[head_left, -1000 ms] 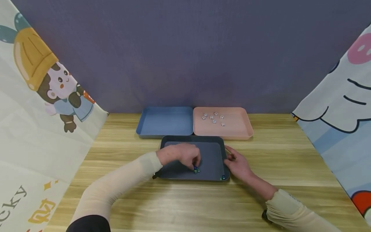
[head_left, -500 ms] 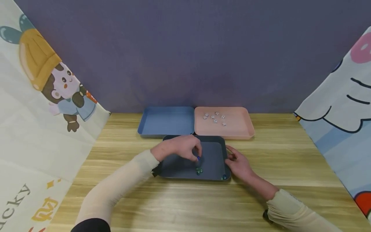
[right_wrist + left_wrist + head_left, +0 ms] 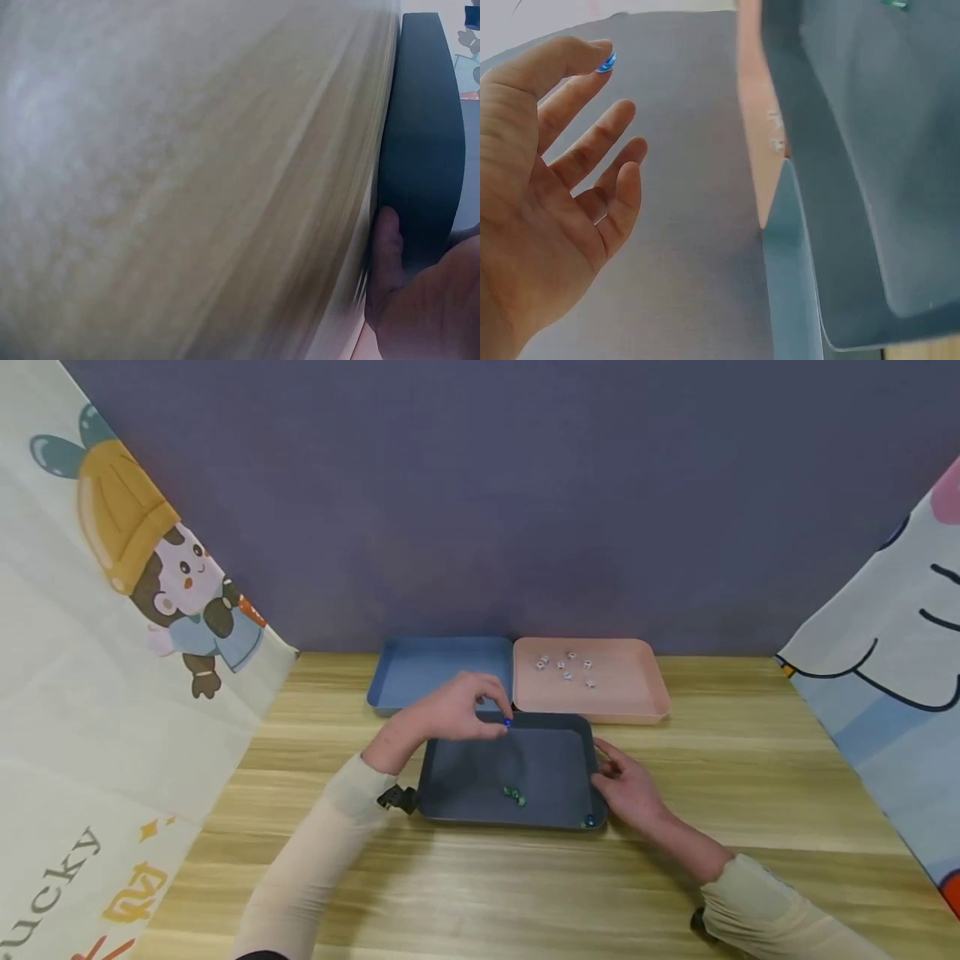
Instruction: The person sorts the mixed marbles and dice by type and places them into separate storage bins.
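Between thumb and forefinger my left hand [image 3: 463,708] pinches a small shiny blue glass bead [image 3: 606,63]; the other fingers are loosely bent. This hand is above the back edge of the dark grey tray [image 3: 551,760], near the blue tray [image 3: 442,652]. Several green beads [image 3: 516,796] lie together in the dark tray, towards its front. Another dark blue-green bead [image 3: 589,820] sits in the front right corner. At the dark tray's right side, my right hand [image 3: 632,793] holds the wall, thumb at the rim and a finger along the outside.
A pink tray [image 3: 630,693] with several white dice [image 3: 567,676] stands behind the dark tray, beside the blue one. All stand on a wooden table [image 3: 495,893]. A grey-blue backdrop [image 3: 480,510] rises behind, with printed cloths at both sides.
The left hand has lifted the blue bead from the bunch and carried it up and back towards the blue tray. The green beads have shifted slightly. The right hand stays at the dark tray.
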Motion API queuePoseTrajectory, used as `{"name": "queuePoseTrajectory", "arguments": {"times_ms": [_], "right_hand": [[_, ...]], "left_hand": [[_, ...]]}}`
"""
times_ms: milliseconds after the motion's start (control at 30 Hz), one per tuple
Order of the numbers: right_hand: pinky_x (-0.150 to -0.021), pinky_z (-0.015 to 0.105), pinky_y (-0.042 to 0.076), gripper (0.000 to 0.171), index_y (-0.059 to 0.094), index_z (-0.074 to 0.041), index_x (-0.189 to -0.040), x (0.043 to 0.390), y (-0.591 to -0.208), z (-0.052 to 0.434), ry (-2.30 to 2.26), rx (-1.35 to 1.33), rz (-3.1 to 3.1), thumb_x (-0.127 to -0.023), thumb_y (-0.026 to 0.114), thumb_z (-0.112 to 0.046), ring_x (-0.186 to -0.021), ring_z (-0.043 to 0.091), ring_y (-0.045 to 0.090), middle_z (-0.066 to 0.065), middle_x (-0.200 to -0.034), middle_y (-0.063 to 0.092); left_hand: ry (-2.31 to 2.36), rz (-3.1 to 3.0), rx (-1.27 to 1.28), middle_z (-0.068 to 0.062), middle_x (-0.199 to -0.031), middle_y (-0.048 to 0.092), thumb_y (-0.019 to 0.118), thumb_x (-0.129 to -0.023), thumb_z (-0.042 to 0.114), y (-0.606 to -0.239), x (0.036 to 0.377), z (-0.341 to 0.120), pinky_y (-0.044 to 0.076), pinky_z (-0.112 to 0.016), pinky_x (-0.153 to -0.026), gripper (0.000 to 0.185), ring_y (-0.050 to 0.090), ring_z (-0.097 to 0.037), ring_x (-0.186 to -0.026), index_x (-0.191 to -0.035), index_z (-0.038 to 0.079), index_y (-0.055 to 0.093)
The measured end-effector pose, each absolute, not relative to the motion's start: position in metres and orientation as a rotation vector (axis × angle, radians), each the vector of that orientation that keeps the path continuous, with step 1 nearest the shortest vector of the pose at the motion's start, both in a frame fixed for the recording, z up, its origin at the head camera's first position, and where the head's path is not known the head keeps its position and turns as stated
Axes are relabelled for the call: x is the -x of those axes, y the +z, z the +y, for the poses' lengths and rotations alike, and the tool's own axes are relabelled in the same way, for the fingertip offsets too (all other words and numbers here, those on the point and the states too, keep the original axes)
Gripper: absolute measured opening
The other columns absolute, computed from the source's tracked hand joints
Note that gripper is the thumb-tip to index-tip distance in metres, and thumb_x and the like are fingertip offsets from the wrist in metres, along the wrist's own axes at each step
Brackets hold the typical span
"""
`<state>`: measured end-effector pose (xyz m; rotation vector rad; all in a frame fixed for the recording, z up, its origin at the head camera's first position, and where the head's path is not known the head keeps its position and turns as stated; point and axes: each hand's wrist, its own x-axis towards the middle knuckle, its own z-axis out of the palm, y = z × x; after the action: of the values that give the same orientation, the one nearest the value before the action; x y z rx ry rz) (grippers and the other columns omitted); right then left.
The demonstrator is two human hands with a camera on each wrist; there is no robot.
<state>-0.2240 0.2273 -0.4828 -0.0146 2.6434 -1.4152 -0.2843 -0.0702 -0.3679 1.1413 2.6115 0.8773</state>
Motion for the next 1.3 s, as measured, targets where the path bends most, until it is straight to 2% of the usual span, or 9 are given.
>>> {"name": "queuePoseTrajectory", "arguments": {"times_ms": [100,267,367,600,767,900,1067,1300], "right_hand": [[-0.077,0.033,0.045,0.061,0.044,-0.009,-0.147,0.224,-0.483,0.228,-1.411,0.000,2.641,-0.087,0.058,-0.005,-0.094,0.025,0.057,0.014,-0.104,0.064],[-0.075,0.033,0.045,0.062,0.043,-0.009,-0.147,0.225,-0.483,0.228,-1.409,0.008,2.641,-0.087,0.057,-0.006,-0.093,0.025,0.056,0.013,-0.103,0.063],[-0.075,0.033,0.045,0.062,0.043,-0.009,-0.147,0.225,-0.483,0.229,-1.410,0.006,2.648,-0.087,0.057,-0.006,-0.093,0.025,0.056,0.013,-0.102,0.063],[-0.072,0.032,0.044,0.060,0.045,-0.008,-0.146,0.223,-0.482,0.228,-1.409,0.001,2.645,-0.088,0.059,-0.005,-0.089,0.024,0.055,0.012,-0.100,0.063],[-0.076,0.034,0.044,0.061,0.043,-0.010,-0.148,0.224,-0.480,0.228,-1.387,-0.016,2.638,-0.089,0.058,-0.007,-0.091,0.025,0.055,0.013,-0.102,0.062],[-0.081,0.037,0.043,0.062,0.042,-0.012,-0.149,0.224,-0.480,0.227,-1.384,-0.022,2.633,-0.089,0.057,-0.008,-0.096,0.026,0.055,0.013,-0.106,0.062],[-0.078,0.035,0.044,0.061,0.042,-0.010,-0.148,0.224,-0.481,0.228,-1.401,-0.009,2.631,-0.089,0.057,-0.006,-0.096,0.026,0.056,0.014,-0.106,0.063],[-0.078,0.034,0.044,0.060,0.043,-0.011,-0.148,0.224,-0.479,0.226,-1.415,-0.017,2.626,-0.089,0.058,-0.005,-0.094,0.025,0.057,0.013,-0.103,0.064]], "left_hand": [[0.963,2.620,-1.148,0.014,-0.105,0.059,0.074,-0.087,0.023,-0.367,0.282,-0.072,0.046,-0.041,-0.089,0.008,0.057,-0.014,-0.102,-0.095,0.025,0.074],[1.088,2.611,-1.158,0.014,-0.105,0.060,0.074,-0.087,0.023,-0.370,0.279,-0.076,0.047,-0.043,-0.088,0.009,0.056,-0.008,-0.101,-0.095,0.027,0.072],[1.137,2.603,-1.176,0.013,-0.105,0.061,0.074,-0.087,0.025,-0.371,0.281,-0.076,0.048,-0.042,-0.087,0.008,0.057,-0.009,-0.100,-0.095,0.027,0.073],[1.186,2.620,-1.133,0.009,-0.102,0.064,0.075,-0.087,0.020,-0.374,0.300,-0.078,0.048,-0.046,-0.086,0.013,0.058,-0.011,-0.097,-0.097,0.013,0.075],[1.235,2.659,-1.013,0.006,-0.102,0.065,0.075,-0.086,0.020,-0.380,0.323,-0.082,0.048,-0.046,-0.087,0.015,0.058,-0.012,-0.097,-0.098,0.012,0.076],[1.402,2.666,-0.876,0.000,-0.103,0.066,0.076,-0.086,0.019,-0.390,0.347,-0.088,0.050,-0.043,-0.083,0.017,0.060,-0.021,-0.096,-0.100,0.009,0.075],[1.691,2.599,-0.677,-0.004,-0.104,0.067,0.076,-0.087,0.020,-0.405,0.377,-0.090,0.051,-0.039,-0.081,0.022,0.061,-0.023,-0.098,-0.103,0.006,0.074],[1.821,2.483,-0.507,-0.007,-0.101,0.068,0.076,-0.087,0.019,-0.423,0.394,-0.087,0.048,-0.052,-0.088,0.029,0.062,-0.023,-0.094,-0.108,-0.001,0.072]]}}
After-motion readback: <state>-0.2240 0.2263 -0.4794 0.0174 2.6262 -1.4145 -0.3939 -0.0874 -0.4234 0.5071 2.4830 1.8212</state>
